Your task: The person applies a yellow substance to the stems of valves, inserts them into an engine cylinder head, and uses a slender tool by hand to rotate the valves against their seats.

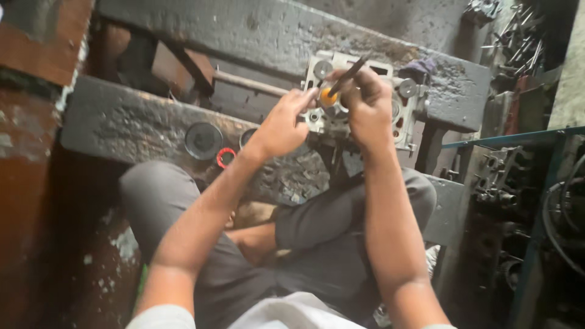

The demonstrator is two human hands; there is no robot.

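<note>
A metal engine cylinder head (407, 109) lies across two dirty concrete slabs in front of me. My right hand (367, 103) is closed around a thin dark rod-like tool (350, 74) that slants up and to the right over the head. My left hand (285, 123) reaches in from the left, its fingertips at a small orange round piece (329, 96) that sits on the head. My legs in grey trousers (317, 231) are folded below.
A round dark lid (203, 140), a small red ring (226, 157) and another round tin (247, 136) lie on the near slab (122, 122). A rusty bar (250, 83) spans the gap. Engine parts (499, 176) and metal rods (518, 36) crowd the right side.
</note>
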